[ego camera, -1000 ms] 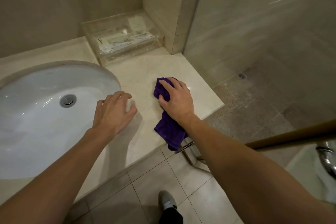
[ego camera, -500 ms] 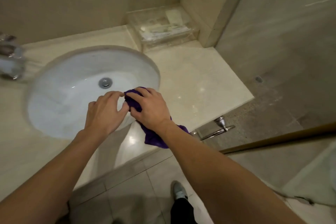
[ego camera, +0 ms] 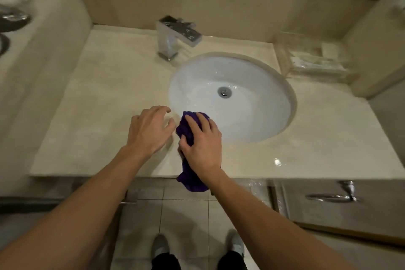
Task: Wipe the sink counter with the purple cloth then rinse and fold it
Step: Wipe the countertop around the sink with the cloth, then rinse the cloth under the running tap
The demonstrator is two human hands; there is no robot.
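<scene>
The purple cloth [ego camera: 185, 130] lies bunched on the beige marble counter [ego camera: 98, 105] at the front left rim of the white sink basin [ego camera: 252, 103]. One end of it hangs over the counter's front edge. My right hand [ego camera: 202, 144] presses down on the cloth with its fingers spread over it. My left hand [ego camera: 149, 130] rests on the counter just left of the cloth, fingers relaxed and holding nothing.
A chrome faucet [ego camera: 175, 36] stands behind the basin. A clear plastic tray [ego camera: 313, 59] with packets sits in the back right corner. A cabinet door with a metal handle [ego camera: 333, 196] is below right. Tiled floor and my shoes lie below.
My right hand has slid the cloth from the counter's right end leftward along the front edge, past the basin. My left hand moved left with it. The view turned left, bringing the faucet in.
</scene>
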